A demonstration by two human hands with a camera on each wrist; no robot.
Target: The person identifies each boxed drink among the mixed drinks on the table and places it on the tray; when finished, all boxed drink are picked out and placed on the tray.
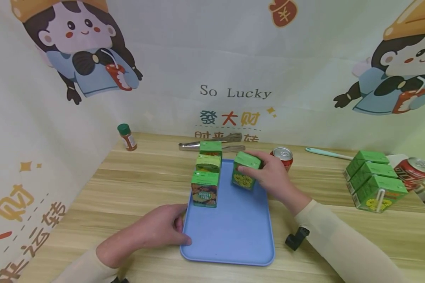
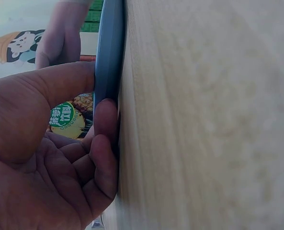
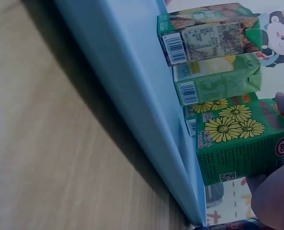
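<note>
My right hand (image 1: 274, 175) grips a green drink carton (image 1: 246, 171) with yellow flowers, at the far right part of the blue tray (image 1: 230, 236). In the right wrist view this carton (image 3: 242, 143) is close to the tray; whether its base touches is unclear. Three cartons stand in a row along the tray's left side: a brown-and-green one (image 1: 204, 192) in front, a light green one (image 1: 208, 162) and a green one (image 1: 210, 147) behind. With its thumb over the rim and its fingers against the outer edge, my left hand (image 1: 163, 226) pinches the tray's left side.
Right of the tray are several green cartons (image 1: 379, 184) beside a red can (image 1: 413, 173). Another red can (image 1: 282, 156) stands behind my right hand. Metal tongs (image 1: 212, 143), a spice jar (image 1: 126, 137) and a pale green-handled utensil (image 1: 327, 153) lie or stand along the back.
</note>
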